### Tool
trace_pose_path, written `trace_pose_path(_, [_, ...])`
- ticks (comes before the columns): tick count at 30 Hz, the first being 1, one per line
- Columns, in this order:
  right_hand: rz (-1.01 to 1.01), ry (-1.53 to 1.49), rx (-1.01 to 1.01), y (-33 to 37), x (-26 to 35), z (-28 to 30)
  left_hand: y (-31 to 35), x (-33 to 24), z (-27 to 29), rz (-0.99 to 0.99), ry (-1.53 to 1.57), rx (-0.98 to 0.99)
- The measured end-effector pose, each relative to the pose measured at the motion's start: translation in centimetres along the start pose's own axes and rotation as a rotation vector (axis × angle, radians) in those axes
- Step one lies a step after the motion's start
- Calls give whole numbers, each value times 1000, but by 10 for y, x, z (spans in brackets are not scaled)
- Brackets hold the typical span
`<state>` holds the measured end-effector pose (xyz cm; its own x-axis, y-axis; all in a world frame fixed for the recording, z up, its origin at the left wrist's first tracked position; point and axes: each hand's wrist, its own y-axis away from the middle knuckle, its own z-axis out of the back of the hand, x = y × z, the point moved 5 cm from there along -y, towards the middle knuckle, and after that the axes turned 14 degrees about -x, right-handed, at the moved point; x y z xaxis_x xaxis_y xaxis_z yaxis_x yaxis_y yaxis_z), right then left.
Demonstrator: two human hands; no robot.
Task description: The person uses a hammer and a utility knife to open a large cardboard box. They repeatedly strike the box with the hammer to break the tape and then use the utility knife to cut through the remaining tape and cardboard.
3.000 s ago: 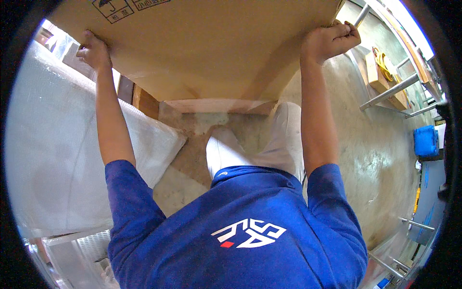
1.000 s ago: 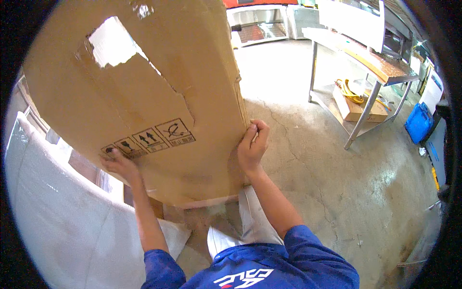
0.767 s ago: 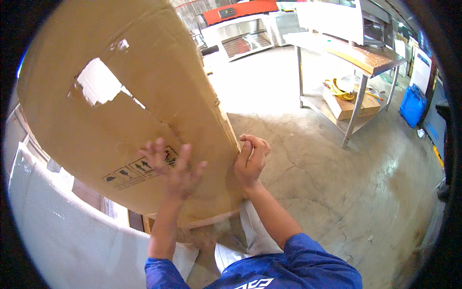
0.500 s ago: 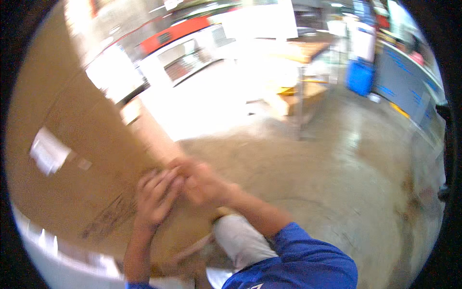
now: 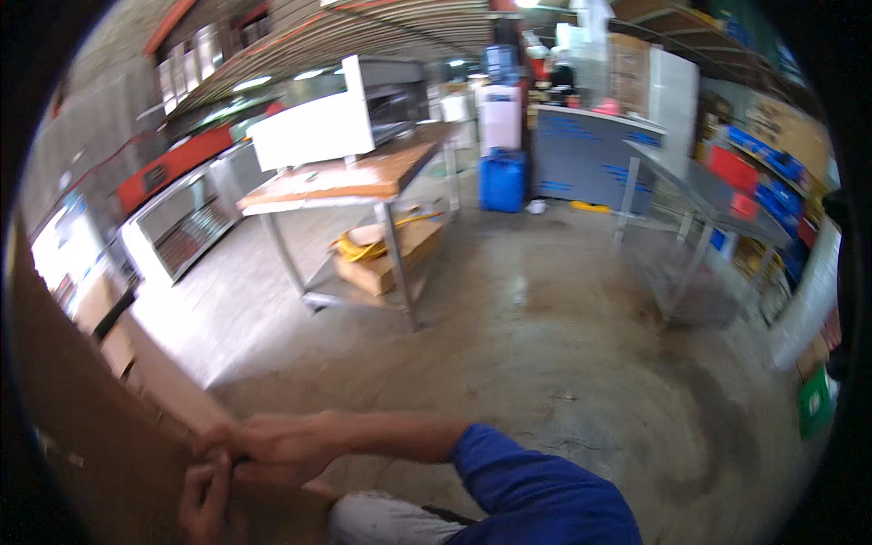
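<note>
The view swung right, so the big box [image 5: 100, 436] is now at the far left. The left hand [image 5: 209, 500] has come close to the right hand [image 5: 268, 447].

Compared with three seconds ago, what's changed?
The left hand released the left edge of the large brown cardboard box and moved right, beside the right hand. The view swung right; the box sits farther left in it. Unchanged: right hand at the box's right edge; yellow coil under the wood-topped metal table.
</note>
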<state>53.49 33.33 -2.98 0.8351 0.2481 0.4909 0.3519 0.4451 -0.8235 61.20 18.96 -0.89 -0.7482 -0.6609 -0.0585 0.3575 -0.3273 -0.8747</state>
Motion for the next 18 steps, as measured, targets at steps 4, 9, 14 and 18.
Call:
trace_pose_path(4, [-194,-6,-110,-23,-35,18,16,35,-2,94,-148,-142])
trace_pose_path(9, [25,-23,-752,-123,-89,62,55,66,12,275,-163,-251])
trace_pose_path(14, [226,568,-777,-221,-118,56,50,58,6,205,-171,-320])
trace_pose_path(18, [394,879,-277,-275,-152,8,55,62,-3,148,-223,-349])
